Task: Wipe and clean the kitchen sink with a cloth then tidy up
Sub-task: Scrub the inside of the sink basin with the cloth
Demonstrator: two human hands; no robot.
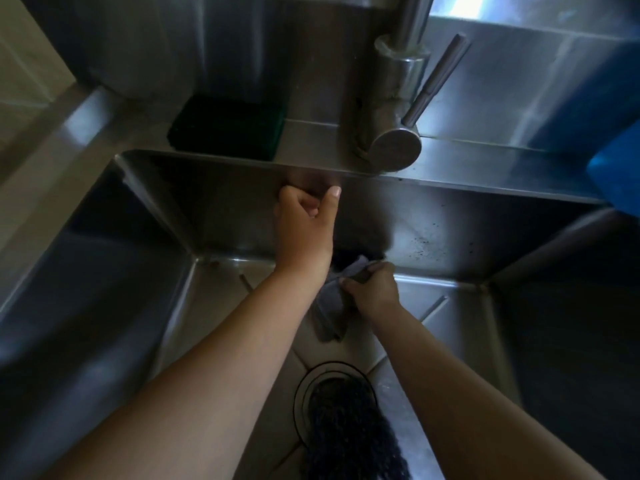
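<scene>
I look down into a deep steel sink (pixel 114 289). My right hand (pixel 374 289) grips a grey cloth (pixel 329 313) low in the basin, near where the back wall meets the floor. My left hand (pixel 306 223) is raised in front of the back wall, just below the rim. Its fingers are curled, its thumb points up, and it holds nothing. The round drain (pixel 304 393) lies at the bottom, partly hidden by a dark braid of hair (pixel 343 427) hanging into view.
A steel tap (pixel 394 133) with a lever handle (pixel 436 81) stands on the back ledge above the hands. A dark green sponge (pixel 228 128) lies on the ledge to the left. A blue object (pixel 613 168) sits at the right edge.
</scene>
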